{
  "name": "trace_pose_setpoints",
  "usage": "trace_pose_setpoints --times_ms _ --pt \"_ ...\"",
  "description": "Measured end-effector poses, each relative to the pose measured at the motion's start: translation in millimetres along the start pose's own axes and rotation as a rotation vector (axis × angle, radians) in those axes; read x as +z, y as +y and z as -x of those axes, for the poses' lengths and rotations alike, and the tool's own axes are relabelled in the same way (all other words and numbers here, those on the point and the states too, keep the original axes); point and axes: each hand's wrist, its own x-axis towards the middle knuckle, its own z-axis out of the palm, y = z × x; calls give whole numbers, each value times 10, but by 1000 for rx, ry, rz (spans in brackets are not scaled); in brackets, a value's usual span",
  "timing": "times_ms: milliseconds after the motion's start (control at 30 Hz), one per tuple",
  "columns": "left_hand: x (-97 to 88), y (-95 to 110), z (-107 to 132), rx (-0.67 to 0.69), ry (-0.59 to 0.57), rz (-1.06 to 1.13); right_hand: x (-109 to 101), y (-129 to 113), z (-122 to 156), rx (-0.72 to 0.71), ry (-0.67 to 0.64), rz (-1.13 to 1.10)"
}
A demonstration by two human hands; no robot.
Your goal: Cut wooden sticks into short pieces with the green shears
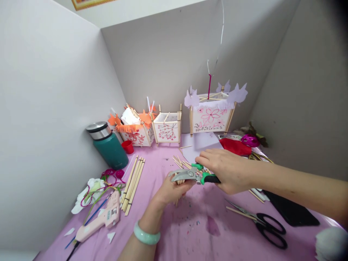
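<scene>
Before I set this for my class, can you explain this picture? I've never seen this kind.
There is no machine: these are a person's two bare hands, in one picture taken by a camera worn on the head, looking forward and down. The left hand holds a bundle of wooden sticks. The right hand grips pruning shears, held over the bundle. On the pink cloth lie a glue gun and black-handled scissors; a teal bottle and three stick-framed lanterns are farther back.
</scene>
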Motion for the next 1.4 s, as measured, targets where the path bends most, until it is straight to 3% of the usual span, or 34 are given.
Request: trace_pose_setpoints --times_ms 600,800,967,1133,1400 --pt "42 -5 -5 -62 -5 49 66 40 39 -3 14 24" --pt "55 -31 -3 -92 7 35 0 18 51 6 -16 -6" --pt "48 -17 -3 -19 -7 24 -78 -13 57 19 -15 -27" --pt "24 -41 5 -96 -44 -26 -150 -71 36 18 -43 -9" --pt "42 -78 3 -68 -49 -31 -58 -53 42 6 -21 -29"
